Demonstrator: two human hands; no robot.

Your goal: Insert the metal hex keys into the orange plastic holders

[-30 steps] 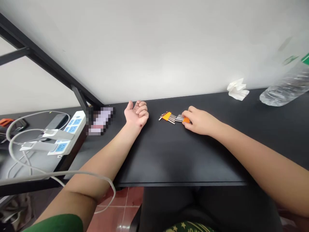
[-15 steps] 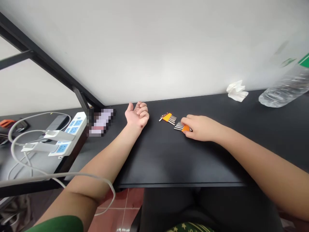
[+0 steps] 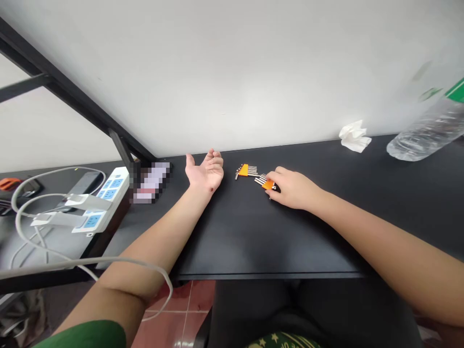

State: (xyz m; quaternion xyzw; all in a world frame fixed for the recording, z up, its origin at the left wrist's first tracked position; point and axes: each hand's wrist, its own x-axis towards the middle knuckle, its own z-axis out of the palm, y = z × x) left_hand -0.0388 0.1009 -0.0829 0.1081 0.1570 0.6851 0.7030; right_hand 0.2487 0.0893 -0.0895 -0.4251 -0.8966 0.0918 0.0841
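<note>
My right hand (image 3: 294,188) has its thumb and fingers around a hex key set (image 3: 267,184), several metal keys in an orange holder, low at the desk surface. The keys point left, and part of the holder is hidden by my fingers. A second, similar hex key set (image 3: 243,170) lies just to the left with its bent ends leftward; the tips of the two sets are close together or touching. Palm up on the desk, my left hand (image 3: 206,174) holds nothing; its thumb is spread and its fingers loosely curled.
Both sets are on a black desk (image 3: 246,241) against a white wall. Crumpled tissue (image 3: 354,137) and a plastic bottle (image 3: 424,135) are at the right. Leftward are a blurred-out flat object (image 3: 152,182), a power strip (image 3: 105,200) with chargers, and a white cable (image 3: 119,261) crossing my left arm.
My right hand has shifted left and slightly away from me with its hex key set. The other set has turned and slid left. My left fingers have uncurled a little.
</note>
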